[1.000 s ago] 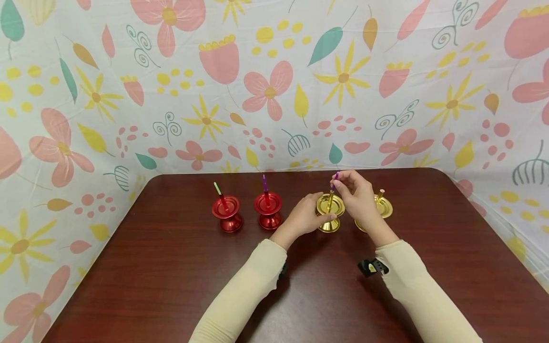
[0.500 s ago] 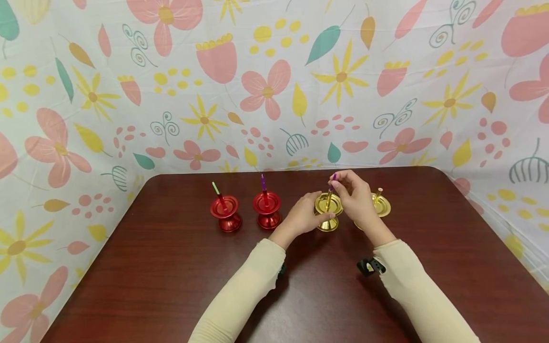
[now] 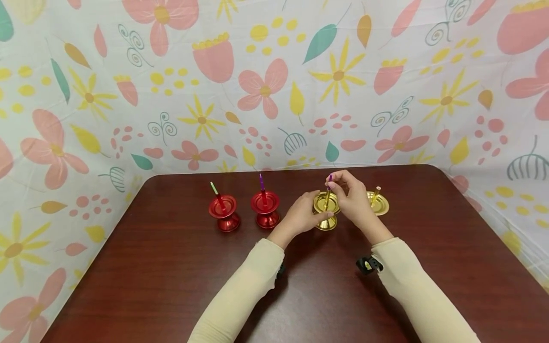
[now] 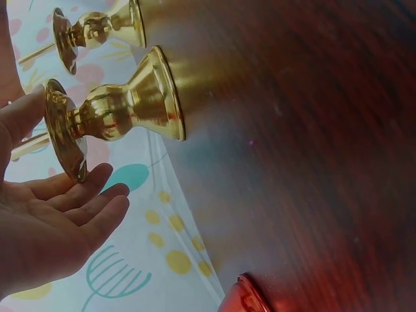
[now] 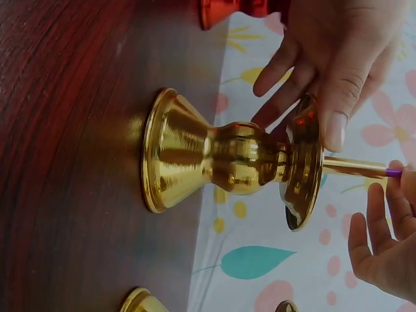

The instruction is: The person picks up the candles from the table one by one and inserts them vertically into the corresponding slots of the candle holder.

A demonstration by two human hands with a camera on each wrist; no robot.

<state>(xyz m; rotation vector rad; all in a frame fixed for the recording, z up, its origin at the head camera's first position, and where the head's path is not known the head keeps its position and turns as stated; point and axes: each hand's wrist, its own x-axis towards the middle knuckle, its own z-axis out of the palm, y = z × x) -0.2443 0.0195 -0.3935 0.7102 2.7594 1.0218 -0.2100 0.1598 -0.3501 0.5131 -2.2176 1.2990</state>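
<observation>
A gold candlestick [image 3: 327, 224] stands upright on the table, a thin tube rising from its dish. My left hand [image 3: 302, 213] holds the dish at its rim, thumb on the near side and fingers at the far side, as the left wrist view shows with the dish [image 4: 65, 133]. At the tube's top, my right hand [image 3: 352, 199] pinches a thin purple candle [image 3: 330, 180] between thumb and fingertips. In the right wrist view the candle's lower part [image 5: 393, 173] meets the mouth of the tube [image 5: 354, 166].
A second gold candlestick [image 3: 379, 205], its tube bare, stands right of my right hand, partly hidden by it. To the left are two red candlesticks, one [image 3: 228, 223] with a pale green candle [image 3: 214, 187], the other [image 3: 268, 220] with a purple one. Flowered cloth [image 3: 266, 114] hangs behind the table.
The purple candle now stands straighter over the tube, with my right fingers slightly further left. My left hand keeps its place on the dish. The head view has shifted a little.
</observation>
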